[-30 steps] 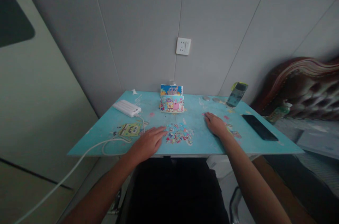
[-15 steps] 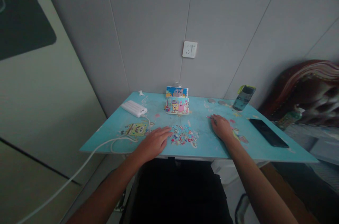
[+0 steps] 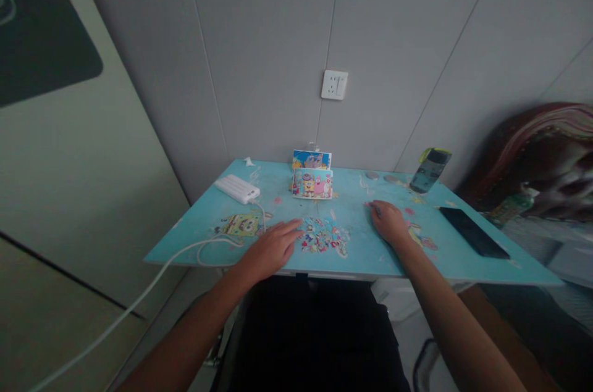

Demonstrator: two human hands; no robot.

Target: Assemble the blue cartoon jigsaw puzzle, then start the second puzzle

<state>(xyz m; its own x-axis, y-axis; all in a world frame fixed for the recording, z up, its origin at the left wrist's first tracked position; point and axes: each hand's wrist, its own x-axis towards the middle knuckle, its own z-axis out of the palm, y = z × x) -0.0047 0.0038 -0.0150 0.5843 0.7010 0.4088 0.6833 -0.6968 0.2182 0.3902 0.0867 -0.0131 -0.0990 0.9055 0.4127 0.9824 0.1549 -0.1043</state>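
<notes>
A loose heap of small colourful jigsaw pieces (image 3: 320,236) lies near the front edge of the light-blue table. My left hand (image 3: 274,248) rests palm down at the heap's left side, fingers stretched out, the tips touching or nearly touching the nearest pieces. To the right of the heap, my right hand (image 3: 388,220) lies on the table with its fingers curled inward. A small greyish thing shows at those fingers, too small to name. Behind the heap, a cartoon picture card (image 3: 312,184) leans upright in front of a second blue picture card (image 3: 312,159).
A white power bank (image 3: 238,189) with a white cable (image 3: 157,281) sits at the left. On the right are a dark bottle (image 3: 430,171) and a black tablet-like slab (image 3: 472,231). Two small round discs (image 3: 372,175) lie near the back edge, against the grey wall.
The whole view has shifted slightly. My left fingers look a little more spread beside the pieces. My right hand stays in about the same place, still curled.
</notes>
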